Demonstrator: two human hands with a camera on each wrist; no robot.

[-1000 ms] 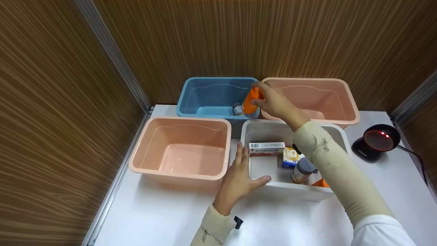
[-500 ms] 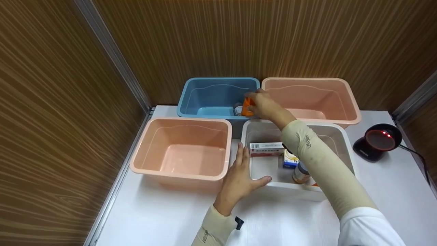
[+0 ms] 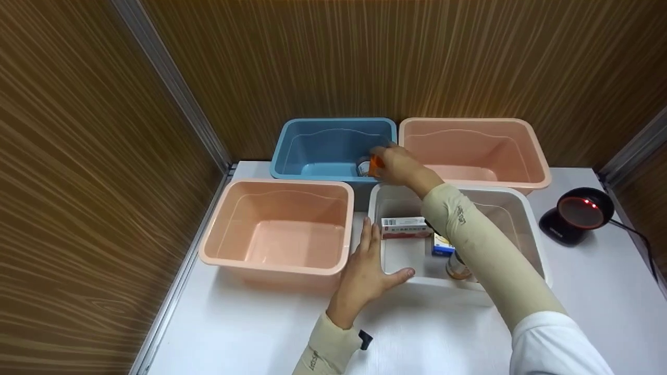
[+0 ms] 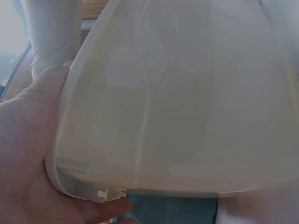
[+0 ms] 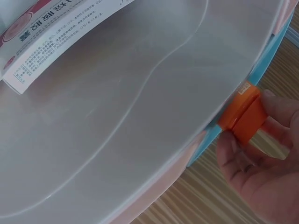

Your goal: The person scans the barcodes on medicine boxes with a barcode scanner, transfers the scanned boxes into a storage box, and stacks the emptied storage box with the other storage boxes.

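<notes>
My right hand reaches down into the right end of the blue bin. Its thumb and fingers pinch an orange bottle, mostly hidden by the hand in the head view. Beside that bottle lies a small white-labelled bottle. Straight-fingered, my left hand rests on the near left corner of the white bin, thumb over the front rim. Inside the white bin are a red-and-white medicine box, a blue-and-white box and a dark-capped bottle, partly covered by the right sleeve.
One pink bin stands left of the white bin, and another pink bin is at the back right. A black scanner with red lights and a cable sits at the right. Wood-patterned panels enclose the table.
My right hand has lowered the orange bottle deeper into the blue bin, shifting slightly left and nearer. The left hand has stayed in place.
</notes>
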